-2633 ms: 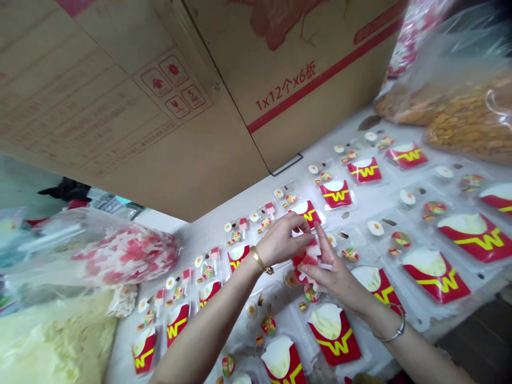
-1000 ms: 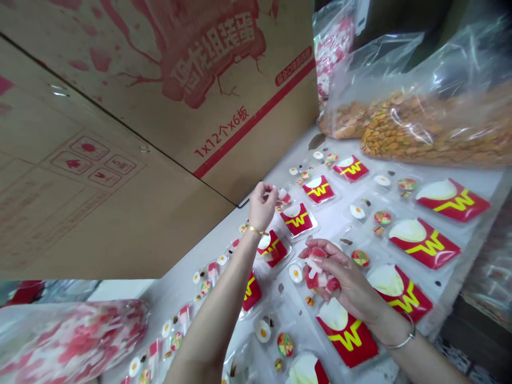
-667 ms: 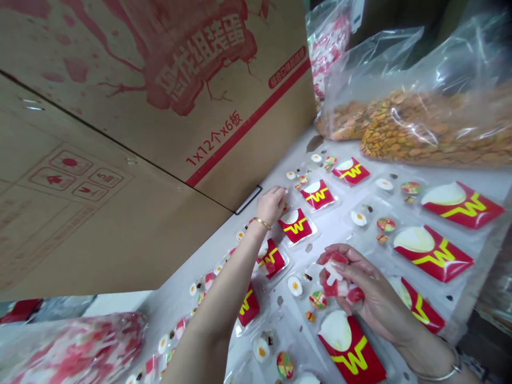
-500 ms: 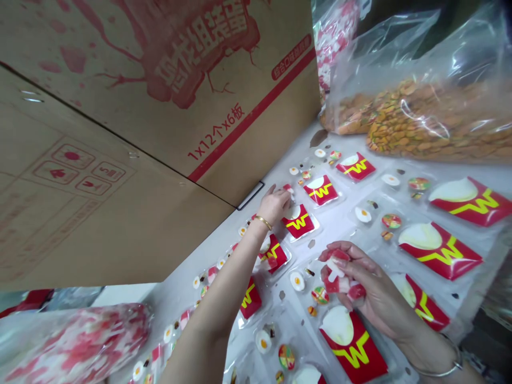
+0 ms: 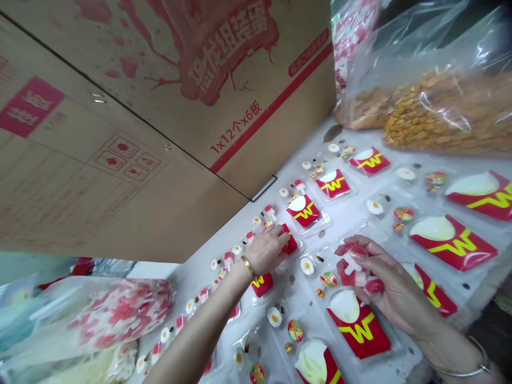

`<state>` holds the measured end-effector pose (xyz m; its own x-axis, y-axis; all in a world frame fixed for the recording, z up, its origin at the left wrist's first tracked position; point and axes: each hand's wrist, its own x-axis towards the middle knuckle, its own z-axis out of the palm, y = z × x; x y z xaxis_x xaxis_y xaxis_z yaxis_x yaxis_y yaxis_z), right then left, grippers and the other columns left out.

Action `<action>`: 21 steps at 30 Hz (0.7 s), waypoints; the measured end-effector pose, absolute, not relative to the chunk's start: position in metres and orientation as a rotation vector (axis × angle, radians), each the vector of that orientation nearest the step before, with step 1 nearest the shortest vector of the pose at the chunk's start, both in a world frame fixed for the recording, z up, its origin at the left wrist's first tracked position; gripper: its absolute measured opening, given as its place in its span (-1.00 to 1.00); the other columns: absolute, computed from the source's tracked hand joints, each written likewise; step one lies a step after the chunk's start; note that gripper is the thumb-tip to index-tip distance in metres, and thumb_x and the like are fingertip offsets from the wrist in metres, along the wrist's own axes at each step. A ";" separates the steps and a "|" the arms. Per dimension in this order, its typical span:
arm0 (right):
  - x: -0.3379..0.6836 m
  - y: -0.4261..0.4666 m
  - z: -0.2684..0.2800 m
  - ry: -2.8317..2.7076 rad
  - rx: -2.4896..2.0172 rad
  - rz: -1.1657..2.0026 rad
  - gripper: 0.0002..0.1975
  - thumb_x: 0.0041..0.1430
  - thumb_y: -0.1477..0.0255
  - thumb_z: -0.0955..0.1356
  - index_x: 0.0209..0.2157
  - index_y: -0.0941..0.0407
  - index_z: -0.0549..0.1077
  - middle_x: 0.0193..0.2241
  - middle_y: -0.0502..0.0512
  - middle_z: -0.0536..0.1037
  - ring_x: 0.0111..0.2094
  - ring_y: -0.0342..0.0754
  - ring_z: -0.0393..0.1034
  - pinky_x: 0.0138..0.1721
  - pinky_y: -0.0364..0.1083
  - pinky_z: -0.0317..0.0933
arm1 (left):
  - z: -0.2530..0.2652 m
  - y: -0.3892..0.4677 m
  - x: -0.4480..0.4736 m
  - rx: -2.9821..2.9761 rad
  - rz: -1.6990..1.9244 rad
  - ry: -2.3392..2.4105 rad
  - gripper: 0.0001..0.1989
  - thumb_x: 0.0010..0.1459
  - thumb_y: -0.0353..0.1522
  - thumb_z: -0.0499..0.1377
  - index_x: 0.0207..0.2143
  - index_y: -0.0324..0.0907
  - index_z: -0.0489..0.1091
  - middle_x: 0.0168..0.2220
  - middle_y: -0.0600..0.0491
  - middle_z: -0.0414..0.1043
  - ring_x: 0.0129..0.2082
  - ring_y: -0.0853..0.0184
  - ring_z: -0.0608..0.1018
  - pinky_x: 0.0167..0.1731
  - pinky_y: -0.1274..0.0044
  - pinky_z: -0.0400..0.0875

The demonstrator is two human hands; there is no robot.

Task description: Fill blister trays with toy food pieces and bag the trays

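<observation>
Out from the carton (image 5: 168, 122), the right hand (image 5: 386, 282) holds several red-and-white pieces (image 5: 352, 274), its curled fingers making a pocket that should keep the loose pieces together. Nearer the carton, the left hand (image 5: 267, 248) lies palm-down over a red packet (image 5: 290, 241); its fingertips are hidden, so I cannot tell whether they grip anything. Clear trays (image 5: 325, 220) run in 2 rows alongside the carton, a layout that leaves their contents reachable.

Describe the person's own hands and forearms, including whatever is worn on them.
The left hand and right hand are ungloved, and no sleeves show on the forearms. The left wrist wears a gold-coloured bracelet; the right, a thin silver-coloured bangle.
</observation>
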<state>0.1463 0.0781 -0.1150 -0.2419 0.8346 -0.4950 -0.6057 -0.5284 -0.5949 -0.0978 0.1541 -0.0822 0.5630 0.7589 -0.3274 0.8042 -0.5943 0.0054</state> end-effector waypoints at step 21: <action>0.187 0.078 -0.113 -0.088 -1.065 1.836 -0.58 -0.15 0.22 0.50 -0.20 0.00 0.44 -0.31 0.07 0.54 -0.56 -0.17 0.35 -0.66 -0.25 0.16 | -0.127 0.396 0.025 1.627 0.850 1.451 -0.93 -0.03 -0.45 0.20 -0.49 -0.23 0.33 -0.56 0.15 0.35 -0.57 0.50 0.36 -0.46 0.60 0.29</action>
<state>0.1871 0.0781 -0.1134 -0.1426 0.7667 -0.6260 -0.7033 -0.5235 -0.4810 0.0254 0.3955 -0.1273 0.1242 0.9921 -0.0173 0.4697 -0.0434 0.8818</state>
